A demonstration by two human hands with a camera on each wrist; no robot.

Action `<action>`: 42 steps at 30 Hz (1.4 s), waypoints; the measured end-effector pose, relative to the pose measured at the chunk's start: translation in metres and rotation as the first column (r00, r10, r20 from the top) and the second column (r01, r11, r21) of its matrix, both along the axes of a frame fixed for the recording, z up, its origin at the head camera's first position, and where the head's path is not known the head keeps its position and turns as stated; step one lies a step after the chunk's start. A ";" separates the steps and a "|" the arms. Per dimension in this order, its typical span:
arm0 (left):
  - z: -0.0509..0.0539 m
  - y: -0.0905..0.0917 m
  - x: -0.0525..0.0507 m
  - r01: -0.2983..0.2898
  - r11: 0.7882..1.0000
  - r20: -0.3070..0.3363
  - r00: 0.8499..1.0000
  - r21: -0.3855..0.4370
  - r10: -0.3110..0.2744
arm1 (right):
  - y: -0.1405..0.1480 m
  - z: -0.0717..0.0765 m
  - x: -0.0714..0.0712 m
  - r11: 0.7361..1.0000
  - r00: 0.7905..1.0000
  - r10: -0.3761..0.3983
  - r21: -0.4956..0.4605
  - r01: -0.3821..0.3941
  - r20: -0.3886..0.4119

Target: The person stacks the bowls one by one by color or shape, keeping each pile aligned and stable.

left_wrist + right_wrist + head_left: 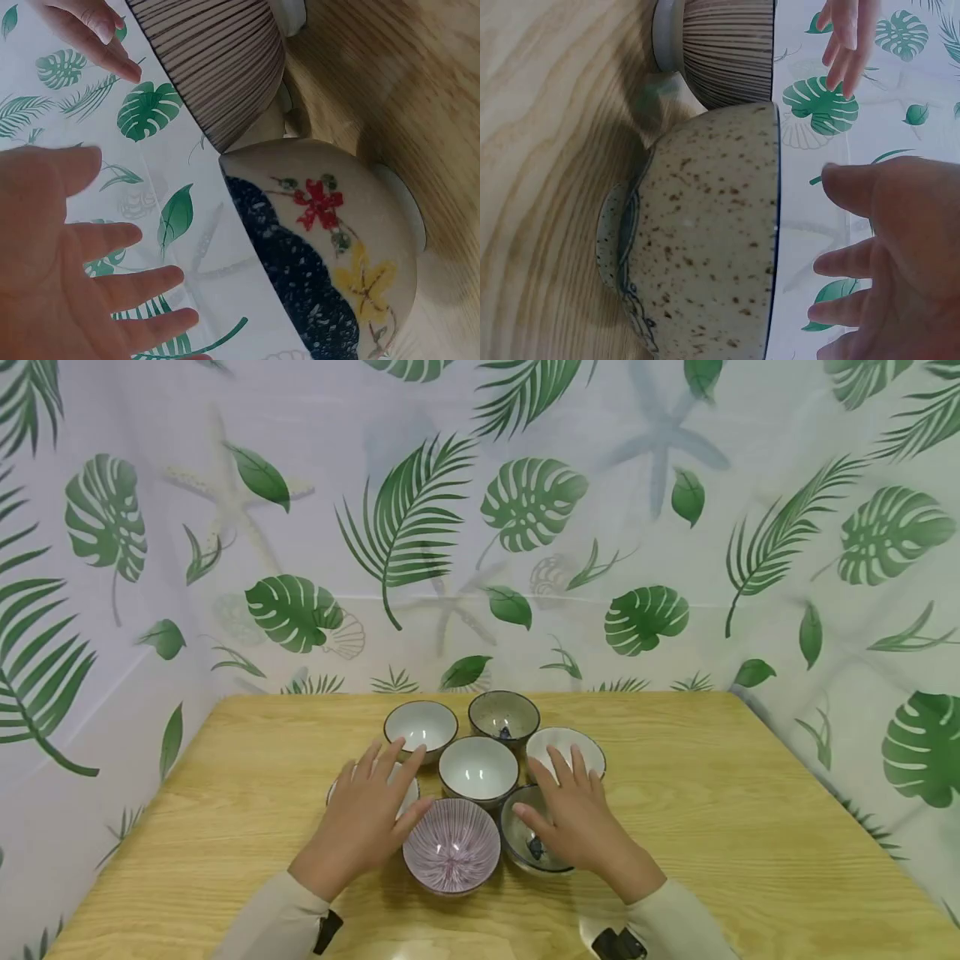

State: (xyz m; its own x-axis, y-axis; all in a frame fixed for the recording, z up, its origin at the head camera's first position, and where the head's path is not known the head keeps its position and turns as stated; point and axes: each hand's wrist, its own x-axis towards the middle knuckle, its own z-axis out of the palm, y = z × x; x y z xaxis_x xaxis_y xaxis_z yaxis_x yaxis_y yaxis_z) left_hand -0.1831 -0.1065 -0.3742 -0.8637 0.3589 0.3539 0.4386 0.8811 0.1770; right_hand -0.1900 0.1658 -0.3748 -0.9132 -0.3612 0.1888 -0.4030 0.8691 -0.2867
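My left hand (366,810), its fingers spread, hovers over a white bowl (409,793) at the left of a cluster. My right hand (581,822), also with fingers extended, hangs above a grey speckled bowl (519,842), its fingertips over a white bowl (567,737). Between the hands stands a purple-striped bowl (452,847). Neither hand holds anything. The left wrist view shows a beige bowl (319,225) with red and yellow flowers and a dark blue band, beside the striped bowl (225,60). A brown-speckled bowl (705,225) fills the right wrist view.
Behind the striped bowl stands a white bowl (478,768) at the cluster's middle. Another white bowl (420,725) and a brownish speckled bowl (504,714) stand farther back. The wooden table (735,827) meets a leaf-patterned cloth (570,635) at its far edge.
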 end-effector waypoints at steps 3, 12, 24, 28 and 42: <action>0.001 0.000 -0.003 0.037 0.998 -0.116 0.993 0.048 -0.031 | -0.001 0.000 0.000 0.997 0.999 0.006 -0.077 -0.010 -0.047; 0.014 -0.018 -0.015 0.092 0.950 -0.370 0.929 0.298 0.026 | -0.018 0.014 -0.002 0.668 0.983 0.134 -0.744 0.003 0.124; 0.006 -0.057 -0.023 -0.159 0.742 0.146 0.986 0.651 0.082 | -0.067 0.020 0.001 0.220 0.689 0.614 -0.922 0.319 0.385; -0.002 -0.065 -0.023 -0.285 0.752 0.412 0.911 0.595 0.020 | -0.078 0.012 0.001 0.201 0.644 0.645 -0.905 0.375 0.411; -0.037 -0.066 -0.029 -0.505 0.537 0.689 0.692 0.676 -0.216 | -0.104 0.005 -0.005 0.202 0.606 0.638 -0.863 0.464 0.475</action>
